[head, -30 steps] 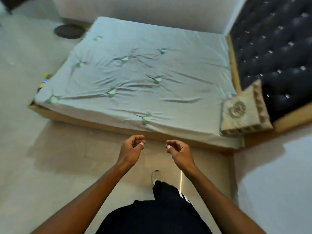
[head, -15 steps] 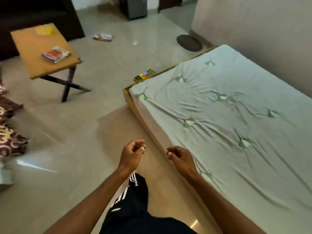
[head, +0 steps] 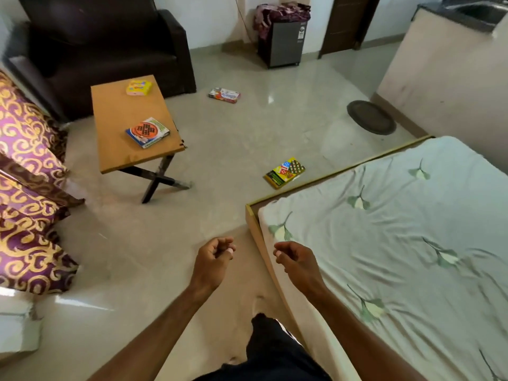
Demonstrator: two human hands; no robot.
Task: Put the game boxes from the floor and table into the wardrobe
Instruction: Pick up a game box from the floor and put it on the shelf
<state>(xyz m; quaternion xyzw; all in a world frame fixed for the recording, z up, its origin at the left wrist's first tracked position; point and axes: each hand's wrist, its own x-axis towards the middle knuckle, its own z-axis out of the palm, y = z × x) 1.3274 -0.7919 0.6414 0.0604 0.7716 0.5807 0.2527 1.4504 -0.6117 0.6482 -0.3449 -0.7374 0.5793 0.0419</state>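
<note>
Two game boxes lie on the floor: a yellow and green one (head: 285,172) by the bed's corner and a red and white one (head: 224,95) farther off near the armchair. On the wooden folding table (head: 118,149) rest a flat orange and blue box (head: 147,132) and a small yellow box (head: 138,87). My left hand (head: 214,262) and my right hand (head: 297,261) hover in front of me over the floor, fingers loosely curled, holding nothing. No wardrobe is in sight.
A bed with a pale green sheet (head: 398,243) fills the right side. A dark armchair (head: 104,39) stands behind the table. Purple and gold cushions (head: 27,188) line the left. A small grey fridge (head: 283,42) and a dark round mat (head: 371,116) lie beyond.
My view has swung left from the bed to the room, bringing the table, armchair and boxes into sight. Both hands keep the same curled, empty pose.
</note>
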